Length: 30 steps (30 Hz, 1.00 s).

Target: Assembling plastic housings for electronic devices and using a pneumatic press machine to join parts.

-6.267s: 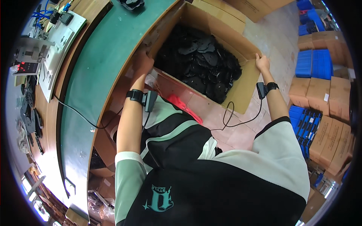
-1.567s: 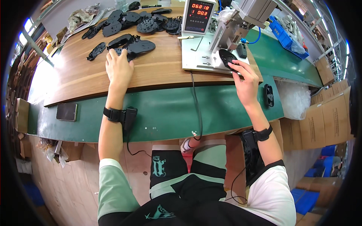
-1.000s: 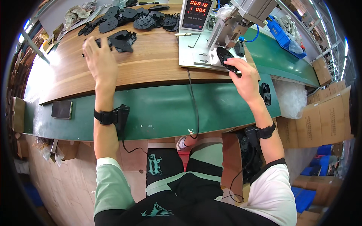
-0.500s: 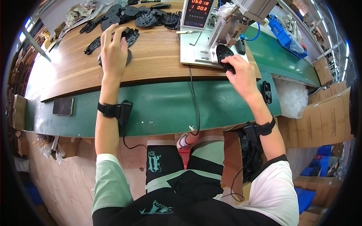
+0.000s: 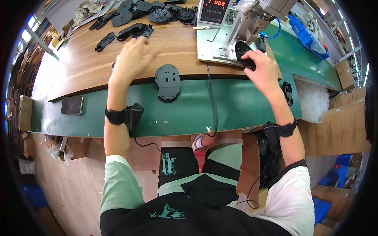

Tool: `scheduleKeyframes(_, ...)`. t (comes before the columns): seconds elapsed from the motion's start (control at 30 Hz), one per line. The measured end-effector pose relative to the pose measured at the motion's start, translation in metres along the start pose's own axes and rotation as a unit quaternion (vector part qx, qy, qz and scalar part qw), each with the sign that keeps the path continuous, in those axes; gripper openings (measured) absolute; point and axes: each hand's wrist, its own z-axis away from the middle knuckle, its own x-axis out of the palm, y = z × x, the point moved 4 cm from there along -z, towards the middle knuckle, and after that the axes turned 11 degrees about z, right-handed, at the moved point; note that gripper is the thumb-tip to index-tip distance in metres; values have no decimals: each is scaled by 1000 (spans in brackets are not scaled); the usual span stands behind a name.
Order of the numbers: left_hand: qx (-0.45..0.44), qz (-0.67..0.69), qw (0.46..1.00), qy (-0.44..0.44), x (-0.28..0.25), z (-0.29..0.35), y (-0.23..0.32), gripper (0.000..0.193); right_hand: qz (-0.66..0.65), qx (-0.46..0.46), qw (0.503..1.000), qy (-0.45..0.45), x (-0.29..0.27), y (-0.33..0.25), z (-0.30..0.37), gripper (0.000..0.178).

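My left hand (image 5: 132,59) is raised over the wooden board, fingers apart and slightly blurred, with nothing visible in it. To its right, a flat dark grey plastic shell plate (image 5: 167,80) with small holes overlaps the board's front edge and the green bench; whether it rests there or is moving I cannot tell. My right hand (image 5: 263,71) grips the near end of a black curved plastic shell (image 5: 243,52), held against the white fixture beneath the press machine (image 5: 252,25). My fingers hide part of that shell.
Several black plastic shells (image 5: 136,31) lie toward the back of the wooden board (image 5: 94,74). A display box (image 5: 213,11) with red digits stands beside the press. A phone (image 5: 72,105) lies on the green bench (image 5: 185,118), where a black cable (image 5: 211,92) hangs down.
My left hand has moved slightly right and nearer. The grey shell plate now shows at the board's front edge. My right hand keeps its hold at the fixture; the whole view has shifted a little.
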Motion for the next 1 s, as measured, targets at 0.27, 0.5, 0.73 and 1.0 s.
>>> scheduleKeyframes(0.27,133,30,973,-186,36,35,47,88,-49,10,998,-26,-2,4,1,31)
scheduleKeyframes(0.5,107,270,941,-174,19,14,43,70,17,30,999,0,2,-4,7,32)
scheduleKeyframes(0.73,137,283,948,52,19,-3,36,56,19,44,999,20,5,-8,7,33)
scheduleKeyframes(1.0,181,269,946,27,57,8,41,20,-17,63,998,22,3,-9,15,34)
